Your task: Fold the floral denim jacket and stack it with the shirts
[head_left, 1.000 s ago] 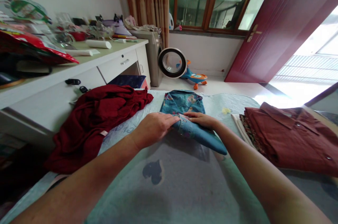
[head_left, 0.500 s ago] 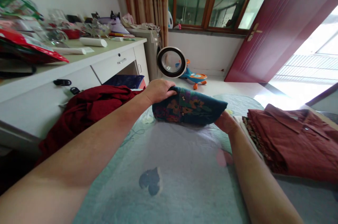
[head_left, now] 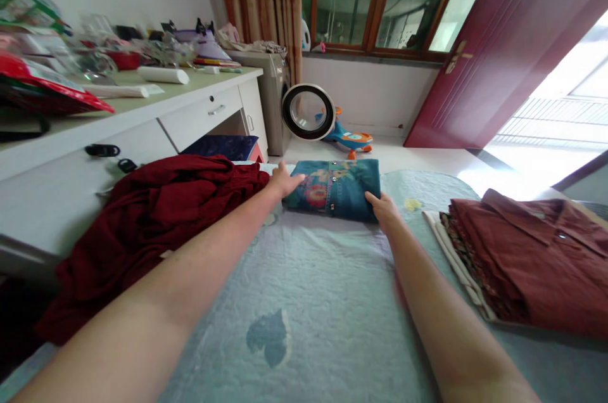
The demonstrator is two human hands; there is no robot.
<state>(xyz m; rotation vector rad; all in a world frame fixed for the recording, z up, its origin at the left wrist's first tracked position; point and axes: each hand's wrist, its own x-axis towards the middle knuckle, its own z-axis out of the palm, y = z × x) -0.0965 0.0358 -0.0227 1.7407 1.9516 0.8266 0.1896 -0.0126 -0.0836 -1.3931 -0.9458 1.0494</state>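
Folded denim garment (head_left: 349,181), left hand (head_left: 285,183) and right hand (head_left: 384,208) at its ends, too hidden to tell whether either grip is closed, lies near the quilt's (head_left: 323,276) far edge, long axis crosswise, button row (head_left: 334,179) running near-to-far, red cloth (head_left: 175,200) on the quilt's left, folded clothes (head_left: 532,248) on its right.

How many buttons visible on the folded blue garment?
3: far button, middle button, near button, in a line on the blue garment. More may be hidden underneath.
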